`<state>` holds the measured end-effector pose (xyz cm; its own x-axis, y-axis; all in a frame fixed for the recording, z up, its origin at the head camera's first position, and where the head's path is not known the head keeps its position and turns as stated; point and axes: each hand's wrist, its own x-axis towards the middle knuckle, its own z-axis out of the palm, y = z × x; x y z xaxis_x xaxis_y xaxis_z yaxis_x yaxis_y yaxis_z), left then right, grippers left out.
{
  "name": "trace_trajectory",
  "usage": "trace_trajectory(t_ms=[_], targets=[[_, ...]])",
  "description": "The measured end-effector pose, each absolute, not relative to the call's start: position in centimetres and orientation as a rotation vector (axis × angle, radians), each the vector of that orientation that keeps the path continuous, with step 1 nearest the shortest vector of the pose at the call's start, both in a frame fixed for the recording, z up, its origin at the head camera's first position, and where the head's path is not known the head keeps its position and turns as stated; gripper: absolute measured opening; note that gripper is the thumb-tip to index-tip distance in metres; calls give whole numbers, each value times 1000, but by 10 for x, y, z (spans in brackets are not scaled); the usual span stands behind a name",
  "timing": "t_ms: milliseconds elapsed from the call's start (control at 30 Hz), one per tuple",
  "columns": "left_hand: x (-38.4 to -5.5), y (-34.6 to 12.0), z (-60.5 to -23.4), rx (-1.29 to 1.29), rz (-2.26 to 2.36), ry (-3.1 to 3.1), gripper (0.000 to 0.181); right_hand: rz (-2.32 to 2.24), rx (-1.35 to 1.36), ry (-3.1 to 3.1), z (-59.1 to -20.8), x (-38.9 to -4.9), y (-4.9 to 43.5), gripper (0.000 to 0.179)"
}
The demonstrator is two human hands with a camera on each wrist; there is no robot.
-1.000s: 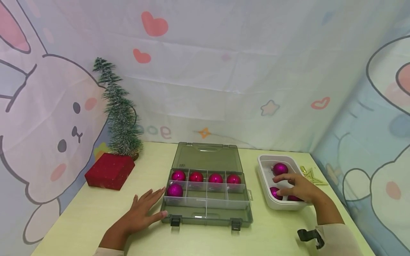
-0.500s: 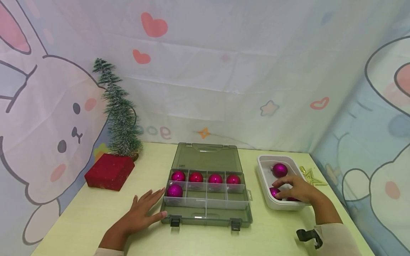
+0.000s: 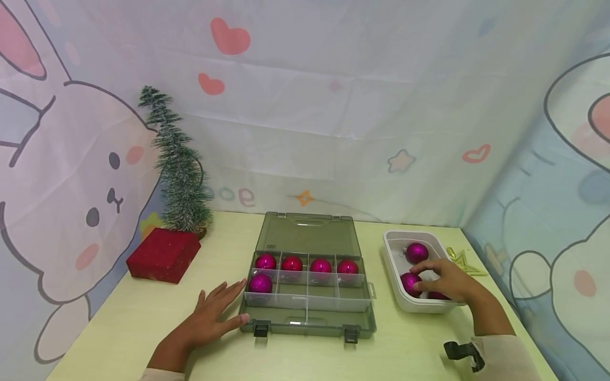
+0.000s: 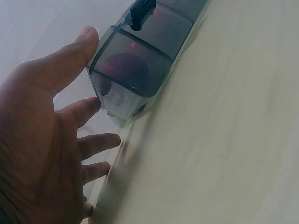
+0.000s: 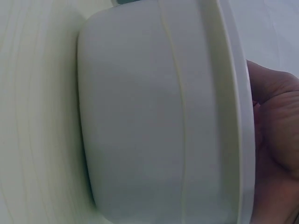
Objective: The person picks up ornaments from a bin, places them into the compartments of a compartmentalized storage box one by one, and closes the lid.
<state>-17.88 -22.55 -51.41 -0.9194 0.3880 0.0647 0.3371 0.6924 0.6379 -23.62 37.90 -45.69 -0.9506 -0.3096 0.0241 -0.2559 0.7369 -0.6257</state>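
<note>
Straight-fingered, my left hand lies at the left side of an open organizer box with dividers; its thumb and index fingertip touch the box corner in the left wrist view. Four-compartment back row holds shiny pink-red Christmas baubles, such as this bauble; a glittery purple bauble fills the left middle compartment. My right hand reaches into a white plastic tub, thumb and fingers pinching a glittery purple bauble. Another purple bauble sits behind it, and a third is partly hidden under the hand.
A small frosted Christmas tree stands at the back left behind a red box. Gold star ornaments lie right of the tub. A printed cloth hangs behind the table.
My right fingers have closed around the front-left purple bauble in the tub, and it now shows slightly higher. The left hand and the organizer box have not moved.
</note>
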Motion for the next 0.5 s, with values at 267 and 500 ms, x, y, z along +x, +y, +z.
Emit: trace_trajectory(t_ms=[267, 500], targets=[[-179, -226, -514, 599, 1042, 2819, 82, -1060, -427, 2926, -451, -229, 382, 38], [-181, -226, -515, 580, 1036, 2813, 83, -1128, -515, 2961, -449, -227, 384, 44]])
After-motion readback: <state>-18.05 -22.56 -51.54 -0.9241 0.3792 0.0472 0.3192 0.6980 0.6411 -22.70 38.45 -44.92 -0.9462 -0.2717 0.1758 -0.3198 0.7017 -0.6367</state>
